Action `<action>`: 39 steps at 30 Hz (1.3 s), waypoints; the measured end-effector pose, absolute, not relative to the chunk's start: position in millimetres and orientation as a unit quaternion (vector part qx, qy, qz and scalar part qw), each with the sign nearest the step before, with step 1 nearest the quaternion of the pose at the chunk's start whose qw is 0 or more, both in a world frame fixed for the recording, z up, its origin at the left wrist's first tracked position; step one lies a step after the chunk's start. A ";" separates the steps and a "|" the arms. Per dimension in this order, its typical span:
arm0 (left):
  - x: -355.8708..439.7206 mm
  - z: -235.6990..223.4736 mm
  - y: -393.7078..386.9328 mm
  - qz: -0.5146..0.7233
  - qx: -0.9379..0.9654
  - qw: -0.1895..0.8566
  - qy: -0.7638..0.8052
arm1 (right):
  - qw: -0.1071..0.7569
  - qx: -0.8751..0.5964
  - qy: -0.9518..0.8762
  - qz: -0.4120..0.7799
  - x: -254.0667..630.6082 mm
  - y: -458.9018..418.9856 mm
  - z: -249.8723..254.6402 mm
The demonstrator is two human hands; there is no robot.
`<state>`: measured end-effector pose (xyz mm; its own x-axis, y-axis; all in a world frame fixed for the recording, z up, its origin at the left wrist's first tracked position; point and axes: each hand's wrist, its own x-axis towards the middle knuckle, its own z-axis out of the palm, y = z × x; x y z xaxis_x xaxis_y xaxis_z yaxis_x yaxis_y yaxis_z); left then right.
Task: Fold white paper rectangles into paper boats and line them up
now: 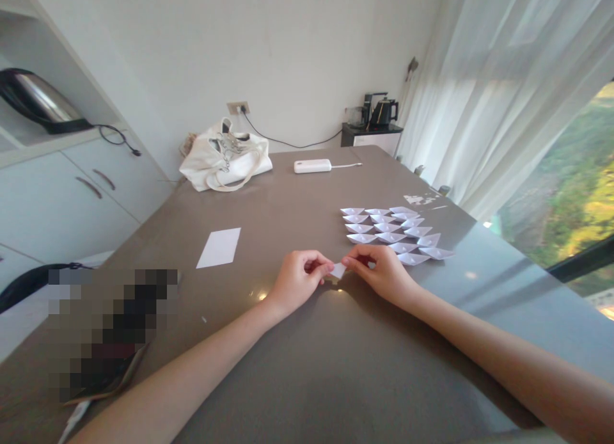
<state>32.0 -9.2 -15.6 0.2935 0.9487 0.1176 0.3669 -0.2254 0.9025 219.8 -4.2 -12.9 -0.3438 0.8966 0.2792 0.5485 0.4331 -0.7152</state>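
Between my two hands is a small folded piece of white paper (338,270), held just above the table. My left hand (303,276) pinches its left corner between thumb and fingers. On the opposite corner, my right hand (378,271) has a matching pinch. Fingertips hide part of the folds. Just beyond my right hand stand several white paper boats (385,228), set out in rows. A flat white sheet of paper (219,247) lies apart from these, to the left of my left hand.
At the table's back are a white cloth bag (225,156) and a white power bank (312,166) with a short cable. Paper scraps (419,199) lie at the right edge. A blurred-out device (119,335) with a cable rests at the near left. Curtains (499,98) hang on the right.
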 end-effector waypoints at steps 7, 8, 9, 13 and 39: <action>33.8 -18.5 -9.7 0.356 0.688 0.430 0.463 | 0.324 -0.472 -0.790 0.221 219.7 -2.9 -16.0; 33.4 -18.6 -9.7 0.356 0.689 0.431 0.461 | 0.327 -0.472 -0.788 0.224 219.9 -2.5 -15.9; 32.7 -18.8 -9.4 0.356 0.690 0.428 0.462 | 0.331 -0.473 -0.784 0.228 220.1 -2.2 -15.7; 29.8 -20.1 -7.3 0.360 0.707 0.369 0.484 | 0.356 -0.460 -0.772 0.254 220.1 -4.6 -13.7; 31.7 -22.6 -6.9 0.404 0.688 0.410 0.441 | 0.388 -0.440 -0.775 0.236 221.4 -4.1 -12.7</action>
<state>31.7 -6.9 -22.6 0.2843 0.9387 0.1950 0.2750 -0.2747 0.9213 221.4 -4.1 -12.7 -0.3119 0.8648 0.3935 0.4989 0.5015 -0.7068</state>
